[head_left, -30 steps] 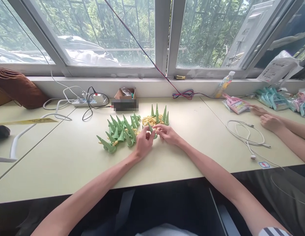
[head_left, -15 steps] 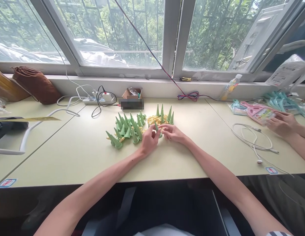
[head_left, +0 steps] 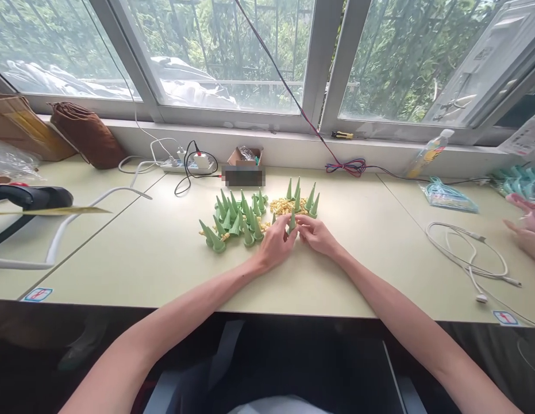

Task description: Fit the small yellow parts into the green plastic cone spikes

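Note:
A green cone [head_left: 292, 221] stands point up between my two hands. My left hand [head_left: 276, 242] has its thumb and fingers closed round the cone's lower part. From the other side, my right hand [head_left: 319, 236] meets the cone low down with bent, pinched fingers; whatever is between those fingertips is hidden. To the left is a cluster of similar green cones [head_left: 235, 223], some upright and some leaning, with small yellow pieces among them. Behind my hands lies a heap of small yellow pieces [head_left: 283, 207], with several more cones [head_left: 310, 198] at its right side.
A small open carton [head_left: 238, 156] and a power strip [head_left: 172, 167] with cables sit at the back. On the right are a coiled white cable [head_left: 465, 259], a bottle [head_left: 431, 152], bagged light-blue items [head_left: 452, 195] and another person's hand [head_left: 528, 238] beside a pink item.
The view has swung left, so the table's contents appear further right. The cone between my hands now shows more fully upright. The other person's hands have mostly left the view.

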A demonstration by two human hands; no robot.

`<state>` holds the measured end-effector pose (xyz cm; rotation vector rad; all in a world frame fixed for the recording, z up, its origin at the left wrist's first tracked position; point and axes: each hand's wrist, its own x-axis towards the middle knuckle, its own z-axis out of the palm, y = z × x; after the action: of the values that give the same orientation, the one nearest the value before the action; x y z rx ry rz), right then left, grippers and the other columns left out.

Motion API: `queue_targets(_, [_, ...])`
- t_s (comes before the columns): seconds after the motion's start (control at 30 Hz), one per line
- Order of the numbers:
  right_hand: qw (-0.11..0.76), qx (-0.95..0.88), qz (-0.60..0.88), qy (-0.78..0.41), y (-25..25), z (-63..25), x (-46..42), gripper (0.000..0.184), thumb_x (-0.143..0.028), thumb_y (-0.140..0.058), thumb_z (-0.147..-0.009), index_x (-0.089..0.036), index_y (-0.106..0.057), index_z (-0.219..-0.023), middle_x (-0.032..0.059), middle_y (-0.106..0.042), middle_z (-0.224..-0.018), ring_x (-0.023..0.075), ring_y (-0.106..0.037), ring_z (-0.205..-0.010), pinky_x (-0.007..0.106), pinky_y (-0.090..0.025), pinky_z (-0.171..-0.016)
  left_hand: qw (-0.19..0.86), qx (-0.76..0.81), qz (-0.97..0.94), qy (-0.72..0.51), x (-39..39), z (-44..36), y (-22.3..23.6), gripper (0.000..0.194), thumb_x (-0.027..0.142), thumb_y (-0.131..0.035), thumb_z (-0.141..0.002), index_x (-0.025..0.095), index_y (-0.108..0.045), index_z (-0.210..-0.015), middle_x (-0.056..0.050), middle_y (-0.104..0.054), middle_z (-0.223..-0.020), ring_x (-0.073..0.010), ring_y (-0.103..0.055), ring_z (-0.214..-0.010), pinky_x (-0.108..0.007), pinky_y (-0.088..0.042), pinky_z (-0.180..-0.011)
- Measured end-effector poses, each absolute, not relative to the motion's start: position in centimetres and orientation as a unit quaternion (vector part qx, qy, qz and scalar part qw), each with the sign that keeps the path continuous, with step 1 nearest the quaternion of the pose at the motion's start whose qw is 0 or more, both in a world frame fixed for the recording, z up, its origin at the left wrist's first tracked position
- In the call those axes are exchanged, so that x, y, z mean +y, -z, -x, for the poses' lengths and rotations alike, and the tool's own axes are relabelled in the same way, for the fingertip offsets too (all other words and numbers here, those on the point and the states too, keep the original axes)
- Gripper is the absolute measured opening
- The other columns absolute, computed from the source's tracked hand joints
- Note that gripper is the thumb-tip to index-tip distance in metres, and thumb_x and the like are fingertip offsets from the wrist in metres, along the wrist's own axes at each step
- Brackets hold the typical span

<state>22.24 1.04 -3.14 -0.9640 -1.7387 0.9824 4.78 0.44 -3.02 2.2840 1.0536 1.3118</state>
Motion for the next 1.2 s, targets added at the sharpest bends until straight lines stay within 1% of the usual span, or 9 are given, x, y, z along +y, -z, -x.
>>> queue_targets(0.13, [0.443,-0.709,0.4,-0.376,2.7,-22.1,0.4,0.033,-0.03,-0.051,-0.093,-0.018,-0.063,-0.121,0.0052,-0.064,-0.09,0.0105,-0.052,-0.052,0.029,-0.049,-0.052,0.137,0.361,-0.81,-0.442,0.2,-4.9,2.9,0.025,0.024,-0.053,-0.097,0.019,-0.051,-0.121,-0.006,-0.062,-0.101,-0.0111,-0.057,-0.064,-0.025,-0.046,-0.06])
queue_targets(0.27, [0.451,-0.706,0.4,-0.372,2.5,-21.9,0.0,0.034,-0.028,-0.05,-0.094,-0.018,-0.061,-0.124,0.0064,-0.065,-0.093,0.0106,-0.052,-0.053,0.028,-0.047,-0.051,0.131,0.363,-0.818,-0.426,-0.1,-4.8,2.5,0.025,0.022,-0.05,-0.098,0.02,-0.05,-0.123,-0.006,-0.061,-0.104,-0.0137,-0.059,-0.072,-0.026,-0.048,-0.064])
queue_targets(0.43, [0.451,-0.704,0.407,-0.367,2.5,-21.7,-0.4,0.033,-0.031,-0.05,-0.095,-0.018,-0.061,-0.124,0.0084,-0.065,-0.098,0.0109,-0.052,-0.054,0.028,-0.047,-0.051,0.139,0.362,-0.819,-0.422,-0.4,-4.8,2.3,0.025,0.02,-0.05,-0.097,0.021,-0.05,-0.122,-0.006,-0.059,-0.103,-0.0144,-0.059,-0.072,-0.026,-0.046,-0.063])
queue_targets(0.6, [0.448,-0.719,0.401,-0.35,2.5,-21.5,-0.6,0.035,-0.032,-0.049,-0.096,-0.018,-0.06,-0.126,0.0095,-0.066,-0.102,0.0118,-0.053,-0.057,0.028,-0.048,-0.051,0.169,0.348,-0.813,-0.435,-0.5,-4.7,2.3,0.021,0.021,-0.049,-0.098,0.02,-0.052,-0.119,-0.006,-0.06,-0.102,-0.0125,-0.055,-0.067,-0.026,-0.047,-0.065])
queue_targets(0.8, [0.425,-0.732,0.415,-0.333,2.4,-21.2,-0.7,0.035,-0.029,-0.047,-0.097,-0.017,-0.058,-0.128,0.008,-0.066,-0.092,0.0145,-0.055,-0.059,0.028,-0.048,-0.051,0.18,0.364,-0.802,-0.438,-0.7,-4.3,2.4,0.02,0.022,-0.052,-0.097,0.02,-0.052,-0.117,-0.005,-0.062,-0.1,-0.0096,-0.052,-0.06,-0.026,-0.047,-0.063])
queue_targets(0.87, [0.422,-0.737,0.413,-0.33,2.3,-21.2,-0.9,0.035,-0.029,-0.046,-0.098,-0.017,-0.058,-0.128,0.0082,-0.066,-0.093,0.0144,-0.055,-0.058,0.029,-0.048,-0.052,0.179,0.366,-0.802,-0.437,-0.8,-4.2,2.3,0.021,0.023,-0.052,-0.097,0.02,-0.052,-0.117,-0.004,-0.062,-0.097,-0.0093,-0.052,-0.059,-0.025,-0.047,-0.061])
queue_targets(0.93, [0.426,-0.736,0.411,-0.328,2.3,-21.2,-1.0,0.034,-0.031,-0.047,-0.098,-0.017,-0.057,-0.127,0.0075,-0.065,-0.089,0.0144,-0.054,-0.057,0.029,-0.049,-0.052,0.176,0.37,-0.799,-0.441,-1.0,-4.1,2.3,0.02,0.024,-0.052,-0.097,0.019,-0.052,-0.117,-0.002,-0.062,-0.091,-0.0091,-0.051,-0.057,-0.024,-0.046,-0.059])
queue_targets(1.1, [0.433,-0.73,0.405,-0.34,2.2,-21.4,-1.5,0.033,-0.039,-0.049,-0.099,-0.019,-0.058,-0.123,0.005,-0.062,-0.079,0.0136,-0.051,-0.051,0.03,-0.048,-0.048,0.2,0.369,-0.778,-0.466,-1.5,-3.9,2.2,0.028,0.025,-0.052,-0.096,0.02,-0.049,-0.124,0.001,-0.061,-0.078,-0.0081,-0.048,-0.05,-0.023,-0.043,-0.051])
queue_targets(1.2, [0.438,-0.738,0.386,-0.338,2.1,-21.5,-1.7,0.032,-0.037,-0.05,-0.099,-0.02,-0.057,-0.125,0.0032,-0.062,-0.075,0.0154,-0.054,-0.055,0.031,-0.049,-0.051,0.215,0.367,-0.767,-0.481,-1.7,-3.7,2.2,0.032,0.025,-0.052,-0.097,0.021,-0.048,-0.128,0.0,-0.062,-0.079,-0.0084,-0.051,-0.05,-0.023,-0.042,-0.049])
